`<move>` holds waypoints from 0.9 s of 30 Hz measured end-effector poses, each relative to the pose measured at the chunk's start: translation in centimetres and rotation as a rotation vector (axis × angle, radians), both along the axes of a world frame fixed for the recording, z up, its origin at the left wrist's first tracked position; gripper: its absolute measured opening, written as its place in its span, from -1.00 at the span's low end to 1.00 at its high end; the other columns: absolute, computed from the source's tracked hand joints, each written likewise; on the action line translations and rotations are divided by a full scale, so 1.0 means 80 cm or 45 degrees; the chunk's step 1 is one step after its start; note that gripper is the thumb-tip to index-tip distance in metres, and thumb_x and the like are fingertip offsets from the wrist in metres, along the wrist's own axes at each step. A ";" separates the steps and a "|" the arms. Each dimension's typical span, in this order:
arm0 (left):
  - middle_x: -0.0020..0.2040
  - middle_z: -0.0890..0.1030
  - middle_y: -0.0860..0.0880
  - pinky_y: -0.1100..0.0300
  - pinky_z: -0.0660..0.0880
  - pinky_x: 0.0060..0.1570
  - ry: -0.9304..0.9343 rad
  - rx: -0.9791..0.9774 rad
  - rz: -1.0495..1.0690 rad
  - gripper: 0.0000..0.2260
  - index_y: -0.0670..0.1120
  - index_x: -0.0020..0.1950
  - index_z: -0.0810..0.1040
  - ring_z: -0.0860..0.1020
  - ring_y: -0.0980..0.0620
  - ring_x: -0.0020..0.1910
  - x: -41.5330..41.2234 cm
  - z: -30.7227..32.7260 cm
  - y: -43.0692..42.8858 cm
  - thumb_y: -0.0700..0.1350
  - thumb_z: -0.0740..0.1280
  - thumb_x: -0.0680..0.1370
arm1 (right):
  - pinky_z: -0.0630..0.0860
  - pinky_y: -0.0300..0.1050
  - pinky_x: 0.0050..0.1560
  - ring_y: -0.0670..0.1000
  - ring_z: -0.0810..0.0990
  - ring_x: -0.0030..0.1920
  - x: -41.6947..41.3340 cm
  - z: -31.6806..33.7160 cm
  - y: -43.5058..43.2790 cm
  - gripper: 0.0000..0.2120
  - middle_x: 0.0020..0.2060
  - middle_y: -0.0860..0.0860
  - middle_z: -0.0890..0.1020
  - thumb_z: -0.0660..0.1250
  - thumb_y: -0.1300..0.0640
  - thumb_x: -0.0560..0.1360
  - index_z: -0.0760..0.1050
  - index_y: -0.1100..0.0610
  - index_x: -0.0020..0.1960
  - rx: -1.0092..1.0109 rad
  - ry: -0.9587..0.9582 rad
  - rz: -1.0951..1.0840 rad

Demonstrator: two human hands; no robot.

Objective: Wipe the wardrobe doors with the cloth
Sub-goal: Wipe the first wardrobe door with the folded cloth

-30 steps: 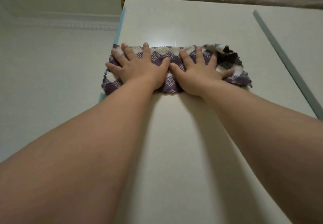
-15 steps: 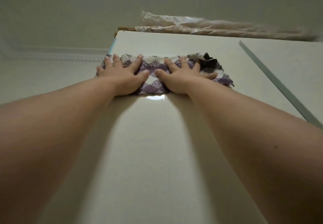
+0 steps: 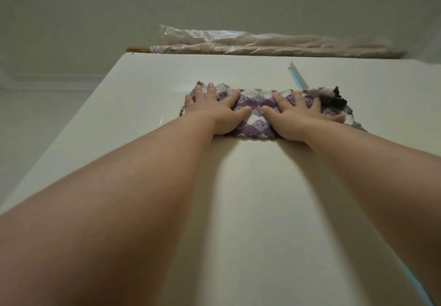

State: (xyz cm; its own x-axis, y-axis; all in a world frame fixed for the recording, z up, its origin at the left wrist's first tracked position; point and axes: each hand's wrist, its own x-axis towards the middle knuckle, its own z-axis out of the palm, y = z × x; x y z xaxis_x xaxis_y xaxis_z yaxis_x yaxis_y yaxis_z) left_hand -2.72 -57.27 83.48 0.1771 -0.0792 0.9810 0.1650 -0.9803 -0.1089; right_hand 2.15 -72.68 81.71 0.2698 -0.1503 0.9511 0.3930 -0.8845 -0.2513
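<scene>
A purple-and-white checked cloth (image 3: 256, 105) lies flat against the cream wardrobe door (image 3: 238, 210), high up near its top edge. My left hand (image 3: 214, 111) presses the cloth's left part with straight, spread fingers. My right hand (image 3: 296, 117) presses the right part the same way, thumbs nearly meeting in the middle. A dark bunched corner of the cloth (image 3: 334, 97) sticks out at the right, over the gap between the doors.
A pale blue strip (image 3: 298, 76) marks the seam to the second door (image 3: 381, 95) on the right. Plastic-wrapped rolls (image 3: 262, 43) lie on top of the wardrobe. The wall and ceiling moulding (image 3: 52, 86) are to the left.
Both hands slid the cloth rightwards across the door, from its left edge to the seam with the second door. The camera tilted up, showing more of the wardrobe's top.
</scene>
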 end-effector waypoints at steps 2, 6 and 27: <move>0.54 -0.14 -0.12 -0.13 -0.21 0.43 -0.019 0.022 -0.012 -0.43 0.30 0.46 -0.07 -0.20 -0.17 0.49 0.002 0.008 -0.001 0.40 -0.07 0.48 | -0.21 0.56 0.25 0.18 -0.26 0.49 0.000 0.004 0.000 -0.42 0.52 -0.07 -0.18 -0.16 -0.36 0.50 -0.17 -0.28 0.48 0.008 -0.003 0.004; 0.54 -0.11 -0.11 -0.10 -0.16 0.43 -0.067 -0.012 -0.007 -0.40 0.28 0.46 -0.05 -0.16 -0.15 0.50 -0.007 0.024 0.026 0.41 -0.05 0.47 | -0.20 0.53 0.28 0.21 -0.29 0.48 -0.008 0.029 0.023 -0.45 0.52 -0.02 -0.19 -0.14 -0.30 0.53 -0.17 -0.27 0.48 -0.029 -0.015 0.058; 0.54 -0.10 -0.10 -0.06 -0.14 0.45 -0.216 -0.328 0.073 -0.39 0.17 0.50 -0.06 -0.14 -0.11 0.51 -0.067 -0.025 0.221 0.36 -0.07 0.50 | -0.30 0.58 0.21 0.17 -0.22 0.50 -0.069 0.034 0.207 -0.47 0.53 -0.05 -0.15 -0.13 -0.33 0.52 -0.12 -0.32 0.46 -0.492 -0.221 0.085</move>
State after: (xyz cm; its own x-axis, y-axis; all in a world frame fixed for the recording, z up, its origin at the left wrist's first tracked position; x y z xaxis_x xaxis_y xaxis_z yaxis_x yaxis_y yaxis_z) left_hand -8.10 -39.59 81.49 0.0065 0.1812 0.9834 0.2154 -0.9606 0.1756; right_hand -3.37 -56.10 84.42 0.0975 0.2383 0.9663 0.4597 -0.8719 0.1686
